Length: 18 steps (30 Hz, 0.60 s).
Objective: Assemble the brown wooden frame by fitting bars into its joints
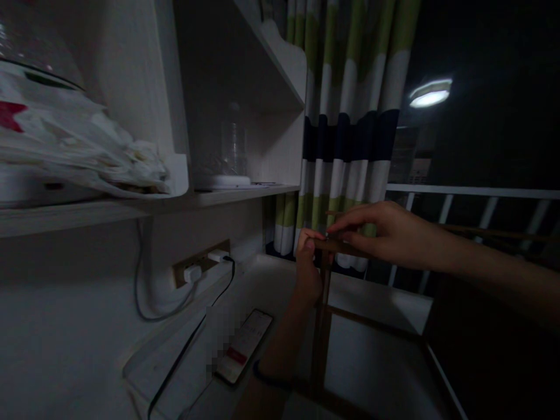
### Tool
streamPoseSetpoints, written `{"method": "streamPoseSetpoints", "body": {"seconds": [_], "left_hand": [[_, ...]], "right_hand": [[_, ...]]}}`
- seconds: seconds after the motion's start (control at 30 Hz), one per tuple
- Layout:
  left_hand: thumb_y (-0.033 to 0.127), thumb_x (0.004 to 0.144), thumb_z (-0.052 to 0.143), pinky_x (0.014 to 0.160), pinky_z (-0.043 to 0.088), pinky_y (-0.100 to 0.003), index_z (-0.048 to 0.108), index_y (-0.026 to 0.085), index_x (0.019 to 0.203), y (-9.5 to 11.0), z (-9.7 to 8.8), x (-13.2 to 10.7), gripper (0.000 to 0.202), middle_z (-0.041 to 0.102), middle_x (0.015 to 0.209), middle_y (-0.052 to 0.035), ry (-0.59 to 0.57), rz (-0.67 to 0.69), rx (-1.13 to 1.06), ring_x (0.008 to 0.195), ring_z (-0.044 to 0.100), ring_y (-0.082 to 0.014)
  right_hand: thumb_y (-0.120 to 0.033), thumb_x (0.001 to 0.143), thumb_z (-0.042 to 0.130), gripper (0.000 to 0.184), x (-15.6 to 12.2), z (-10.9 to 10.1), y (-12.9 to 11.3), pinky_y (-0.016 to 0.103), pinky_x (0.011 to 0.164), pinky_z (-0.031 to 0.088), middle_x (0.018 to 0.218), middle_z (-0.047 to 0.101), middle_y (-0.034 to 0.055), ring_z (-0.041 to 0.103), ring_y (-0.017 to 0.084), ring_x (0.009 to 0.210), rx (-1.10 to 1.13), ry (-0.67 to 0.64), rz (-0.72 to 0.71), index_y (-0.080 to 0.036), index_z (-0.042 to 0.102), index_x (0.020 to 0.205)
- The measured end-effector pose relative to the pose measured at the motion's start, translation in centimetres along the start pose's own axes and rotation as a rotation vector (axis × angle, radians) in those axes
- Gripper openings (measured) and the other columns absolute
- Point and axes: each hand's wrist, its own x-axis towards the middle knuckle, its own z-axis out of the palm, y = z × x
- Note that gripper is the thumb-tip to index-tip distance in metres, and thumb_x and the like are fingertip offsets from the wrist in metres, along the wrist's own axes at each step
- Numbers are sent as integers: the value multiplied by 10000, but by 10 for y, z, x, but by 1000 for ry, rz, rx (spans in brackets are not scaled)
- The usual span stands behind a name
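- A crumpled plastic bag (74, 146) lay on the upper shelf (131, 207) at far left, spilling up to the shelf's front edge.
- Below the shelf, one wall socket (201, 265) held two white plugs, and one dark cable (188, 350) ran from it down across the desk (271, 286).
- One phone (244, 345) lay flat on the desk, near the left forearm, with bare surface between it and the wall.
- One clear bottle (234, 146) stood alone in the open shelf cubby.
- The left hand (308, 269) was clenched around the top of the wooden frame (322, 326), which stood upright on the desk at centre.
- The right hand (385, 233) pinched the frame's top corner with its fingertips, touching the left hand.
- The desk's right edge fell away into dark open space.
- One striped curtain (350, 116) hung behind, beside one white railing (481, 191) and one lit lamp (431, 93).
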Motion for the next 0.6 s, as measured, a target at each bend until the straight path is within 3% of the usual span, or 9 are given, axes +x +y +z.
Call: {"method": "streamPoseSetpoints", "body": {"seconds": [0.17, 0.37, 0.53, 0.6], "left_hand": [[391, 803, 326, 450, 322, -203, 434, 204, 752, 2, 1, -1, 221, 457, 468, 53, 4, -2, 37, 438, 412, -102], [397, 786, 336, 491, 356, -225, 455, 204, 753, 6, -3, 0, 230, 486, 485, 46, -20, -33, 74, 459, 457, -118], [376, 747, 410, 665, 380, -254, 564, 188, 706, 18, -18, 10, 247, 557, 685, -1, -39, 22, 344, 701, 511, -148], [356, 766, 404, 719, 374, -261, 600, 187, 708, 26, -23, 16, 265, 576, 744, -14, -110, 34, 458, 774, 511, -158]], "right_hand": [[-146, 745, 489, 309, 3, 1, 10, 233, 698, 458, 848, 631, 4, 577, 130, 751, -58, 39, -4, -204, 605, 1025], [-149, 757, 483, 252, 7, 1, 16, 271, 769, 449, 882, 632, 11, 575, 147, 818, -109, 81, -11, -198, 633, 954], [-192, 770, 481, 207, -2, -9, 4, 270, 700, 464, 870, 626, 26, 577, 157, 791, -129, 204, 1, -182, 624, 920], [-211, 788, 465, 195, -17, -11, -7, 267, 668, 472, 859, 620, 27, 579, 157, 773, -119, 257, -16, -189, 616, 910]]}}
